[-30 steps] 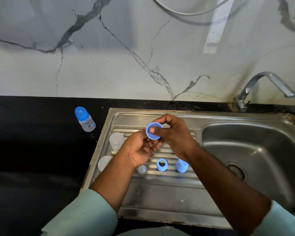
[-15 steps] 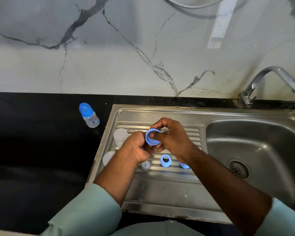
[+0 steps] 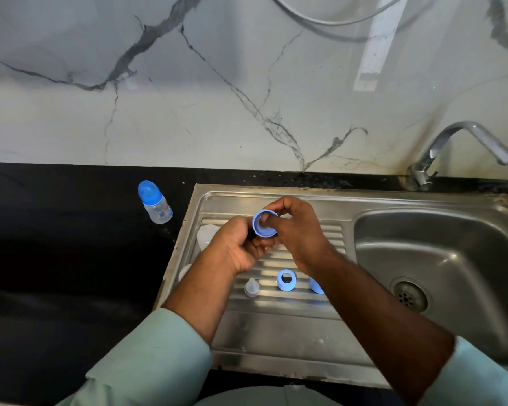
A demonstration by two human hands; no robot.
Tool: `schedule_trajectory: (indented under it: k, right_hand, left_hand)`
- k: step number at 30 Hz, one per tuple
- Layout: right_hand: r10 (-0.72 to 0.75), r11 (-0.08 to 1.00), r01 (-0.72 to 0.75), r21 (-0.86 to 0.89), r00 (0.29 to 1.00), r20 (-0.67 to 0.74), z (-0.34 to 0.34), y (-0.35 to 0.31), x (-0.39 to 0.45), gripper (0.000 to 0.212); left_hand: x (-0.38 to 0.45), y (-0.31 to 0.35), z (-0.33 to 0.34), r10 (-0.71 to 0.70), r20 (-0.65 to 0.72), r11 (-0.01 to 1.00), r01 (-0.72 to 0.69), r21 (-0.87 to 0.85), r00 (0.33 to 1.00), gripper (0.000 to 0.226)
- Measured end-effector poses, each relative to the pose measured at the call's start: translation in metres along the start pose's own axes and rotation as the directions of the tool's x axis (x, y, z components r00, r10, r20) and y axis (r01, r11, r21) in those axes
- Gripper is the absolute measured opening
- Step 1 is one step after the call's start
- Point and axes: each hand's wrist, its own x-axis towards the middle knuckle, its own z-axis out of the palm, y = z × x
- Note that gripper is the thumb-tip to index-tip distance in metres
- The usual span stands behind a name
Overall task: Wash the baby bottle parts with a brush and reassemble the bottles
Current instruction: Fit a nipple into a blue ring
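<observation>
A: Where is the blue ring [image 3: 264, 223]?

B: At the centre of the frame, above the drainboard [image 3: 276, 326]. The right hand [image 3: 298, 230] pinches its rim with thumb and fingers; the left hand [image 3: 238, 249] curls its fingers under it.

A: What can go wrong?

B: I think the ring can slip from the fingers if it is wet, and fall among the second ring [image 3: 286, 279] and the clear nipple [image 3: 251, 287] below.

A: Any writing?

B: The assembled bottle [image 3: 155, 202], on the black surface [image 3: 56, 244] at centre left, has a small print, too small to read.
</observation>
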Motion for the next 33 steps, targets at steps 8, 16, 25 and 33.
schedule_trajectory:
  k: [8,16,25,33]
  right_hand:
    - [0.2,0.859,-0.315,0.405,0.932,0.301,0.006,-0.01,0.0,0.012]
    - [-0.528,0.795,0.445,-0.412,0.842,-0.109,0.0,0.01,0.005,0.04]
    - [-0.332,0.718,0.273,-0.64,0.943,0.031,-0.012,0.042,0.017,0.049]
    - [-0.366,0.797,0.26,-0.545,0.926,-0.093,-0.028,0.018,0.014,0.052]
  left_hand:
    - [0.0,0.018,-0.023,0.272,-0.083,0.923,-0.235,0.306,0.959,0.011]
    - [0.021,0.032,-0.093,0.623,0.171,-0.065,-0.167,0.984,0.763,0.054]
    - [0.033,0.05,-0.077,0.442,0.144,-0.135,-0.093,0.986,0.885,0.049]
    - [0.023,0.062,-0.045,0.498,0.155,0.007,-0.183,0.983,0.853,0.039]
